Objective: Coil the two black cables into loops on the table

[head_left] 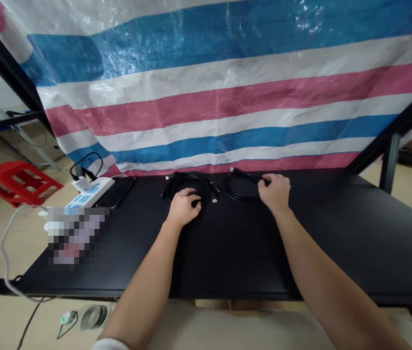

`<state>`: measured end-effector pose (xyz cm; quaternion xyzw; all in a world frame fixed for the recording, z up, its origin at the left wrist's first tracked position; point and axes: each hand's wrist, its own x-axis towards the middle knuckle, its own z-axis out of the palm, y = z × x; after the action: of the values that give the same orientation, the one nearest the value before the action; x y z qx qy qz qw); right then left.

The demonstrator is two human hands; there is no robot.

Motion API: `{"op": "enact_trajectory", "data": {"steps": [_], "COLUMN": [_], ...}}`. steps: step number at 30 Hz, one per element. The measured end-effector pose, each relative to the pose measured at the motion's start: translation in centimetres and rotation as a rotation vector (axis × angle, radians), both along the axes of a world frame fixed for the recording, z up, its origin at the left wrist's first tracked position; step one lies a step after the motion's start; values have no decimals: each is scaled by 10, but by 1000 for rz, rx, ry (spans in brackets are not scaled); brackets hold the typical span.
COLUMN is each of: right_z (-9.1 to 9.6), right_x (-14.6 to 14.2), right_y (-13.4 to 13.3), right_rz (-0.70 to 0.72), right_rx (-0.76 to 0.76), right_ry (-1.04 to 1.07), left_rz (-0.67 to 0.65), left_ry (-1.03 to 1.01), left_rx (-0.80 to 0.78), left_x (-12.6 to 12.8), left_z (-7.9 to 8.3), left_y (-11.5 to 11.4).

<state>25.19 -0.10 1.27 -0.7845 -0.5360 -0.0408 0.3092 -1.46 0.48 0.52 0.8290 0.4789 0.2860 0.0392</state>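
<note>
Two coils of black cable lie side by side on the black table (228, 253). My left hand (184, 206) rests at the near edge of the thicker left coil (187, 175), its fingers and thumb curled round the cable. Light metal plug ends stick out around that coil, and a small white plug (214, 200) lies at its right. At the right side of the thinner right coil (230, 193), my right hand (276, 193) has its fingers closed on the cable. Part of each coil is hidden behind the hands.
A white power strip (91, 193) with a plugged-in charger lies at the table's left, beside a dark phone (118, 192). A blurred-out item is in front of them. Striped sheeting (228, 97) hangs behind the table. A red stool (18, 182) stands on the floor at left.
</note>
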Motion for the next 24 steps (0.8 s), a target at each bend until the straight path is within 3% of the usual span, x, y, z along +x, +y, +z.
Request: {"op": "enact_trajectory", "data": {"steps": [4,9,14,24], "right_z": [-3,-2,1,7], "right_x": [13,9,2,-9], "right_y": [-1,-1,1,-4], "right_rz": [-72,-115,-129,-152], "right_rx": [-144,-287,-334,-379], "right_ry": [-62,-108,-45,-21], "left_rz": [5,27,11,84], "left_ry": [-48,-21,80,-42], "left_rx": [47,64,0,12], "left_x": [2,5,7,9], "left_z": [-2,-5,-9,-2], "left_y": [1,3,5,0]}}
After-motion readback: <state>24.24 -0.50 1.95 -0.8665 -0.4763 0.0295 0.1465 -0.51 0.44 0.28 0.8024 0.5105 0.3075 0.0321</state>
